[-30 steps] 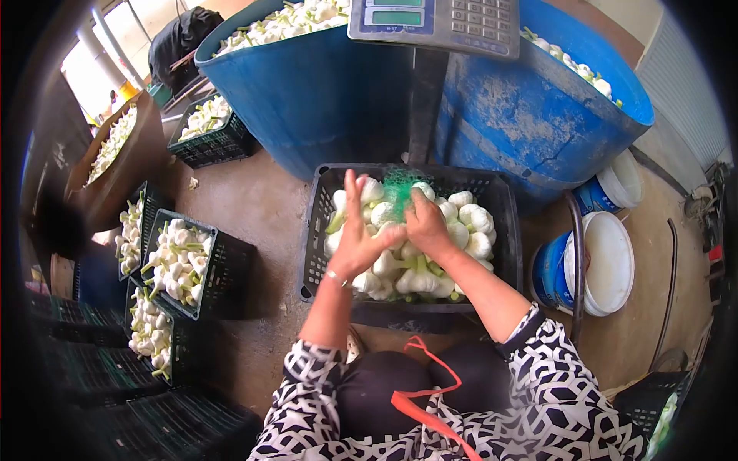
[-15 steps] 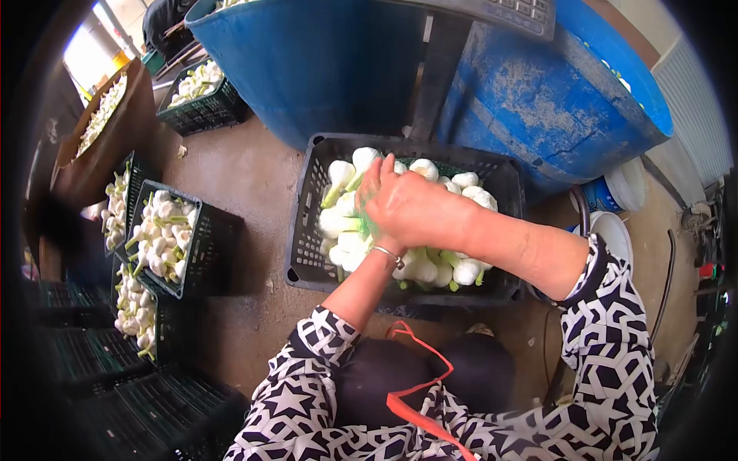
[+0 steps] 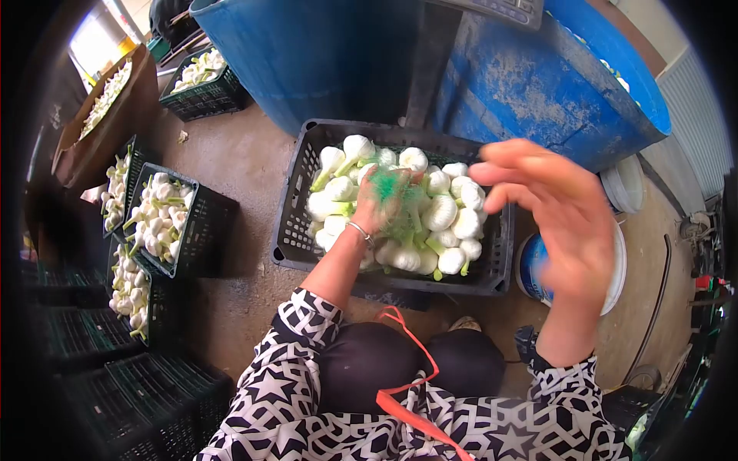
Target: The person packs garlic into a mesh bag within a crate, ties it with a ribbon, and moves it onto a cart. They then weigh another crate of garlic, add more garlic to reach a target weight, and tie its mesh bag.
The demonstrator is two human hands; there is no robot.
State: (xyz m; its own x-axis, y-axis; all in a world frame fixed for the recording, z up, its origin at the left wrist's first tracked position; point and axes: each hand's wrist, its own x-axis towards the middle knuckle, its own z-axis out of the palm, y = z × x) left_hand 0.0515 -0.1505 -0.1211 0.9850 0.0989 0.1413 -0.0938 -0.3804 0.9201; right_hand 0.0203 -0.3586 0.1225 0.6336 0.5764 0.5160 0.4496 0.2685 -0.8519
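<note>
A black plastic crate (image 3: 288, 211) holds many white garlic bulbs (image 3: 440, 213) with green stems. Inside it, my left hand (image 3: 374, 206) is wrapped round green netting (image 3: 393, 192), low over the bulbs; part of the fingers is covered by the net. My right hand (image 3: 547, 207) is raised over the crate's right edge, blurred by motion, fingers apart, and nothing shows in it.
Behind the crate stand a blue tub (image 3: 307, 61) and a second blue tub (image 3: 523, 92) with a scale (image 3: 515, 9) between them. Garlic-filled crates (image 3: 223, 223) are at the left. A white bucket (image 3: 611, 284) sits at the right. A red strap (image 3: 415, 415) lies over my lap.
My right hand has moved right and up, away from my left hand, and its fingers have spread. The green netting is now visible at my left hand. The view has shifted slightly.
</note>
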